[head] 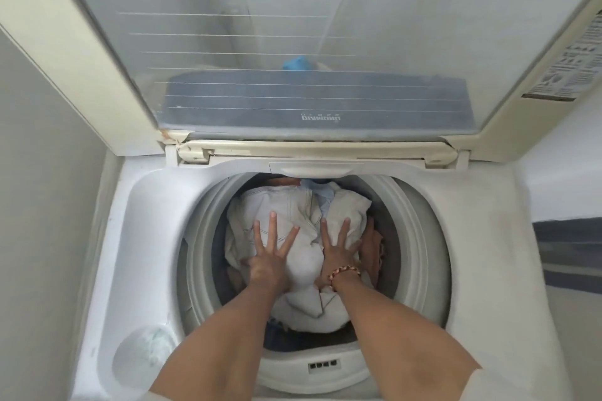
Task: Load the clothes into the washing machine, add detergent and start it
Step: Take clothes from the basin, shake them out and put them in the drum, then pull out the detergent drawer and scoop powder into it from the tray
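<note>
Left hand and right hand press flat, fingers spread, on pale clothes inside the washing machine.

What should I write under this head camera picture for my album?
Both hands, left and right, press white clothes into the open washing machine.

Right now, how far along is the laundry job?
Done: clothes fill the drum, a white garment on top. In hand: the left hand and right hand press it down with fingers spread. Left: detergent and starting; the lid stands open, and no detergent container shows.
</note>
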